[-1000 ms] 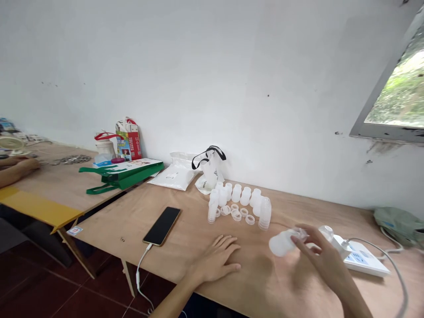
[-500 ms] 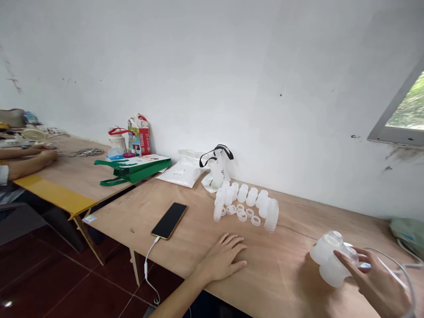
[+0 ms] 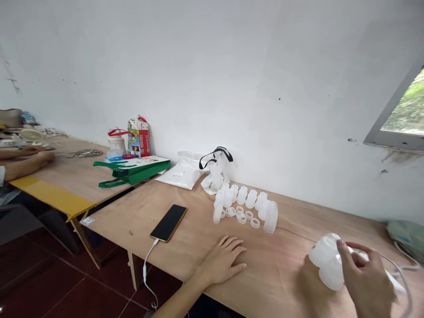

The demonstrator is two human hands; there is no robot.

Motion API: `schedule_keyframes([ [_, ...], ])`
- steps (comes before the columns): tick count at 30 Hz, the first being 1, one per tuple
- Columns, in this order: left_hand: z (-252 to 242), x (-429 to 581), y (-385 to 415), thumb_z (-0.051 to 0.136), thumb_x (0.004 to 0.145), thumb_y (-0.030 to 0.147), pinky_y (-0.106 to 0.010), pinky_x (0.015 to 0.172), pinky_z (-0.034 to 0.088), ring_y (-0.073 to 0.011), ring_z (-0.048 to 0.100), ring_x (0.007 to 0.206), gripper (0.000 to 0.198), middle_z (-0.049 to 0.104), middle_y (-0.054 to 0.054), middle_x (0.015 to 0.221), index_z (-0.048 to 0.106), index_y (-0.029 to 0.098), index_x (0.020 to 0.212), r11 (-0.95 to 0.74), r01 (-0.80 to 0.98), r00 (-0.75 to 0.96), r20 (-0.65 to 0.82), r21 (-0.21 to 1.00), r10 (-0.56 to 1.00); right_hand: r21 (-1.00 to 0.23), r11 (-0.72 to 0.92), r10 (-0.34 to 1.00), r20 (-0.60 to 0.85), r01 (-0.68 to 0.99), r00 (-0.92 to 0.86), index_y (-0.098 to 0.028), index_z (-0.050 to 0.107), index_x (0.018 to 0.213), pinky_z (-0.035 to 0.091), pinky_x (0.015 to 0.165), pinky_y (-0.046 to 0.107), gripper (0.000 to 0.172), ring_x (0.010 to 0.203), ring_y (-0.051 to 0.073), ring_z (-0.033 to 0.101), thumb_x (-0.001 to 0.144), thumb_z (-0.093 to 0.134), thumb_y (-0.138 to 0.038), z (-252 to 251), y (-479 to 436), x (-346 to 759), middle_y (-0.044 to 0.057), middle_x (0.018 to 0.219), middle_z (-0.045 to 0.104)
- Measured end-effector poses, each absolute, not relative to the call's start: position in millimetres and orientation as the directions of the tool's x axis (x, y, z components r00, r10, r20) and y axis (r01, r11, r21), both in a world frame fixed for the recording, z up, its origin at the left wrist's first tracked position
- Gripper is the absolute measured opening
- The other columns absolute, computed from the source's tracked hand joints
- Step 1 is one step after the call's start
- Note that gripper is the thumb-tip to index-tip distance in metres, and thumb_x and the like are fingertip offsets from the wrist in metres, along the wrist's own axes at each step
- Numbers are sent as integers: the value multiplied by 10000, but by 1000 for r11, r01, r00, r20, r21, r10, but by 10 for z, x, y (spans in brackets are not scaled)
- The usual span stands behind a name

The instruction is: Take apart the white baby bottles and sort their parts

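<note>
My left hand (image 3: 225, 261) lies flat on the wooden table (image 3: 271, 274), fingers spread and holding nothing. At the right, my right hand (image 3: 364, 271) has its thumb and fingers curled at a cluster of translucent white bottles (image 3: 331, 269); what its fingertips grip is partly hidden. Beyond my left hand stand more white bottles (image 3: 251, 198) in a curved row, with several clear rings (image 3: 241, 216) lying in front of them. A stack of clear caps (image 3: 270, 217) stands at the row's right end.
A phone (image 3: 168, 223) with a white cable lies left of my left hand. Behind are a white plastic package (image 3: 182, 172), a white bag with black handles (image 3: 217, 174) and a green bag (image 3: 135, 170). Another person's hands (image 3: 36, 157) rest at the far-left table. A greenish bag (image 3: 407, 236) sits far right.
My right hand has shifted over the bottle cluster, its fingers now more curled and its back turned toward the camera. My left hand stays flat in place. The view has shifted slightly.
</note>
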State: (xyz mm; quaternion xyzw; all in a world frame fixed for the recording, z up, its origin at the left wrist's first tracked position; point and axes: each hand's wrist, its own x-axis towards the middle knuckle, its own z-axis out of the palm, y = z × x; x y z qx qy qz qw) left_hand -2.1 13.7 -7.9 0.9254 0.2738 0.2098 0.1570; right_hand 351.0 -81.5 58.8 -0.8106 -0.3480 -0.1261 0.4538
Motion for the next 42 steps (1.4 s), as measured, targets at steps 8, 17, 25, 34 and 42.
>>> schedule_keyframes([
  [8,-27,-37,123,525,1024,494,-468,1234,280,-256,444,1425,444,533,-59,1516,559,259,1399,-803,435,763,307,406,569,-559,-37,941,258,828,217,-258,601,721,444,610,303,467,617,220,622,965,375,-586,416,-489,2360,13,613,663],
  [17,-154,7,167,455,945,90,-442,1223,356,-241,461,1421,524,523,-113,1517,471,172,1462,-745,518,694,303,420,653,-194,333,911,318,923,-262,-245,621,1231,490,974,422,337,1118,260,664,973,425,-155,-128,-365,1758,82,1239,698],
  [25,-202,22,187,440,954,99,-442,1204,382,-240,491,1392,508,545,-111,1492,466,173,1456,-769,505,692,348,393,632,-173,331,906,332,928,-262,-241,630,1275,502,1031,441,371,1191,267,654,977,427,-153,-72,-399,1738,84,1296,687],
  [34,-163,23,167,408,988,124,-471,1240,290,-235,433,1444,524,500,-88,1550,415,186,1508,-760,553,702,300,342,646,-86,291,935,239,953,-264,-259,593,1411,388,1168,538,480,1429,274,478,982,401,-165,-179,-388,1751,57,1535,535],
  [42,-156,15,175,411,992,134,-465,1235,292,-232,444,1437,519,506,-83,1547,420,197,1507,-759,564,704,291,326,648,-75,291,937,225,954,-268,-245,572,1442,379,1174,541,512,1436,265,469,979,377,-144,-152,-397,1752,63,1547,521],
])
